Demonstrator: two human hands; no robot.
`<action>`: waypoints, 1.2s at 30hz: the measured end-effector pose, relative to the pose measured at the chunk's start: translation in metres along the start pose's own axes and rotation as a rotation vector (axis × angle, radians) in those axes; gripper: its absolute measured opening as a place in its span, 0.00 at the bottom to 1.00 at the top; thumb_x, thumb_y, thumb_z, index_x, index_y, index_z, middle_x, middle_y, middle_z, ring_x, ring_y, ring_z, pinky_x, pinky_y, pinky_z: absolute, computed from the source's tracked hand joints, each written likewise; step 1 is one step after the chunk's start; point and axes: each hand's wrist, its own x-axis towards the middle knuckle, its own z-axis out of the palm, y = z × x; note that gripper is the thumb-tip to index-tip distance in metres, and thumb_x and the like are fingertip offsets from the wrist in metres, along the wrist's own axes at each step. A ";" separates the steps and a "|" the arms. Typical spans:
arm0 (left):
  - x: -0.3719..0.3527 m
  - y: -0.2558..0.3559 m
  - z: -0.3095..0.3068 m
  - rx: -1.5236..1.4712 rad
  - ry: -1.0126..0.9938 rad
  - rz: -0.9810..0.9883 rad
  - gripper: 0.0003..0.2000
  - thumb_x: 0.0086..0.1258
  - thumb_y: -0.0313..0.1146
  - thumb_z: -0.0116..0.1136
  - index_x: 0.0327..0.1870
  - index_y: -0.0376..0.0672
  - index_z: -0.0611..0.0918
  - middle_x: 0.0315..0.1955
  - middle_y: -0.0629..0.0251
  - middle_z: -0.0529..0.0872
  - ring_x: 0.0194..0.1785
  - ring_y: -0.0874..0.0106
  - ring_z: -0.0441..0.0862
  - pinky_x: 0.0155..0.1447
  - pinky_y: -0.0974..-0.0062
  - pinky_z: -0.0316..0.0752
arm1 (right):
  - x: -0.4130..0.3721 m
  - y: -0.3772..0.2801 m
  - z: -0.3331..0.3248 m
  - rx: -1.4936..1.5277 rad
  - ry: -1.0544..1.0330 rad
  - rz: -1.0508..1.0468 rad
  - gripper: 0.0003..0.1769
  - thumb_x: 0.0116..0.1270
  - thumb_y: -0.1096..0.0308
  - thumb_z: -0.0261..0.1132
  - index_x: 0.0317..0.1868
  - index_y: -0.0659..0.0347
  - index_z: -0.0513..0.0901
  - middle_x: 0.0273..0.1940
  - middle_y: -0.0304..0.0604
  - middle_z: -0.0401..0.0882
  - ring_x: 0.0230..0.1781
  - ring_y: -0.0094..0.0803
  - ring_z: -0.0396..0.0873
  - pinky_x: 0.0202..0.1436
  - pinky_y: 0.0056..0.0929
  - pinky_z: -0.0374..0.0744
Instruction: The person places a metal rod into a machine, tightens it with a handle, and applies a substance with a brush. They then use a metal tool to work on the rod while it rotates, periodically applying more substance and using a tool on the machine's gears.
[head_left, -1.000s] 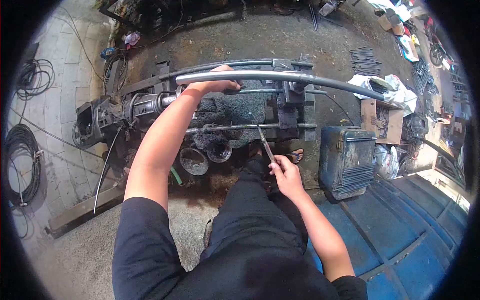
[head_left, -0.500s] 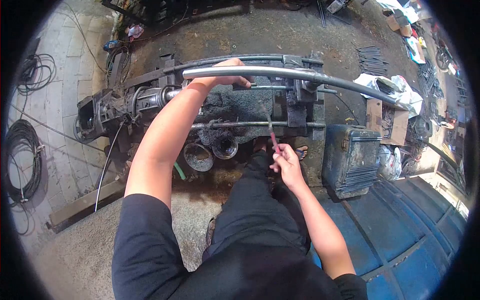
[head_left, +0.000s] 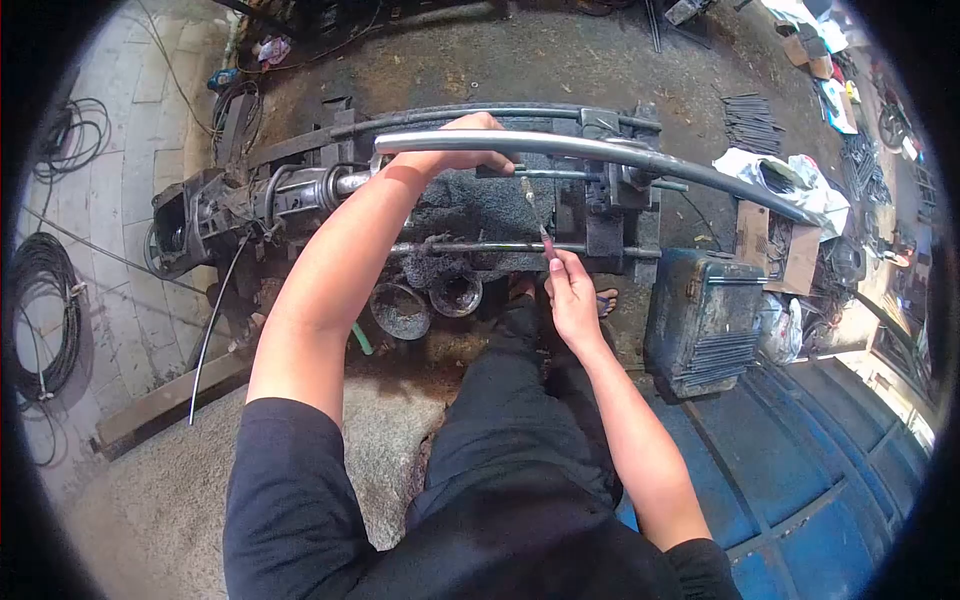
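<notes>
Closed around a slim red-handled tool [head_left: 548, 246], the right hand [head_left: 574, 302] has a narrow grip, low in front of the body. The tool points away from the person, its thin shaft crossing over the dark, gritty bed of the machine [head_left: 606, 236]. Its pale tip is near the middle rod [head_left: 562, 175]; I can't tell whether the two touch.

The left hand [head_left: 474, 160] reaches beneath a long curved pipe [head_left: 560, 144], which partly covers it. Its fingertips are by the middle rod, just left of the tool's tip, but I can't make out whether that grip is open or closed on anything.

The pipe's bright end is at the left, and its darker length sweeps right, over the machine's end bracket. Nearer the person, the lower rod [head_left: 490, 246] runs across the machine, with two round metal bowls [head_left: 401, 312] [head_left: 457, 294] below it. Right of the machine stands a scuffed blue-gray container [head_left: 690, 300], with an open cardboard box [head_left: 803, 258] just beyond.
</notes>
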 end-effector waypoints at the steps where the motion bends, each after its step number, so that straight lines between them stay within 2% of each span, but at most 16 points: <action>1: 0.000 -0.001 0.001 0.031 0.029 0.034 0.15 0.58 0.36 0.73 0.44 0.40 0.89 0.32 0.63 0.90 0.36 0.74 0.83 0.44 0.72 0.77 | 0.001 0.001 0.001 0.061 -0.028 0.037 0.16 0.78 0.59 0.52 0.50 0.64 0.75 0.26 0.35 0.73 0.26 0.22 0.71 0.31 0.26 0.69; 5: -0.001 -0.002 0.001 0.026 0.027 0.015 0.15 0.58 0.37 0.73 0.45 0.41 0.89 0.33 0.63 0.90 0.37 0.73 0.84 0.45 0.71 0.77 | 0.005 0.007 0.004 0.128 0.003 0.092 0.17 0.78 0.58 0.53 0.50 0.65 0.76 0.24 0.36 0.72 0.25 0.21 0.69 0.30 0.26 0.68; 8: 0.002 -0.008 0.002 -0.016 -0.001 0.007 0.15 0.59 0.37 0.72 0.46 0.41 0.89 0.34 0.62 0.90 0.37 0.73 0.84 0.45 0.71 0.78 | 0.010 0.010 0.003 0.002 0.046 0.075 0.17 0.78 0.57 0.52 0.48 0.65 0.77 0.24 0.38 0.74 0.25 0.25 0.72 0.31 0.29 0.70; 10: 0.001 -0.006 0.002 0.009 0.018 0.066 0.16 0.58 0.37 0.73 0.46 0.41 0.89 0.34 0.62 0.90 0.37 0.73 0.84 0.46 0.71 0.78 | 0.012 0.007 0.009 -0.136 0.110 -0.017 0.17 0.78 0.57 0.52 0.46 0.64 0.78 0.24 0.43 0.76 0.26 0.32 0.76 0.33 0.34 0.73; 15: -0.001 0.001 0.001 0.007 0.013 -0.011 0.16 0.58 0.36 0.73 0.46 0.40 0.89 0.34 0.61 0.90 0.38 0.72 0.84 0.47 0.71 0.77 | 0.019 0.004 0.019 -0.175 0.158 -0.058 0.17 0.78 0.56 0.52 0.47 0.63 0.78 0.25 0.50 0.77 0.28 0.41 0.79 0.36 0.39 0.75; 17: 0.000 -0.001 0.002 0.008 0.020 -0.019 0.16 0.57 0.36 0.73 0.46 0.40 0.89 0.34 0.61 0.90 0.39 0.72 0.84 0.47 0.71 0.77 | 0.019 0.001 0.021 -0.172 0.154 -0.089 0.15 0.79 0.59 0.52 0.43 0.65 0.76 0.26 0.31 0.69 0.28 0.20 0.66 0.33 0.26 0.69; 22: -0.001 0.001 0.000 0.011 0.001 -0.058 0.16 0.57 0.36 0.74 0.45 0.39 0.88 0.34 0.61 0.90 0.39 0.73 0.84 0.47 0.72 0.76 | 0.021 0.000 0.024 -0.181 0.155 -0.078 0.16 0.79 0.59 0.52 0.42 0.65 0.76 0.26 0.33 0.70 0.28 0.22 0.68 0.34 0.27 0.70; 24: -0.001 0.001 0.000 -0.001 -0.003 -0.049 0.16 0.57 0.36 0.74 0.46 0.39 0.88 0.34 0.61 0.90 0.39 0.72 0.84 0.47 0.72 0.76 | 0.020 -0.003 0.024 -0.202 0.146 -0.014 0.16 0.78 0.57 0.52 0.45 0.63 0.77 0.28 0.50 0.77 0.30 0.43 0.79 0.38 0.41 0.75; 36: -0.001 0.001 0.001 0.010 -0.013 -0.042 0.16 0.58 0.35 0.73 0.46 0.39 0.88 0.36 0.60 0.90 0.41 0.72 0.84 0.49 0.72 0.77 | 0.026 0.010 0.029 -0.140 0.137 0.087 0.15 0.78 0.59 0.53 0.45 0.63 0.77 0.30 0.53 0.78 0.32 0.44 0.79 0.39 0.41 0.75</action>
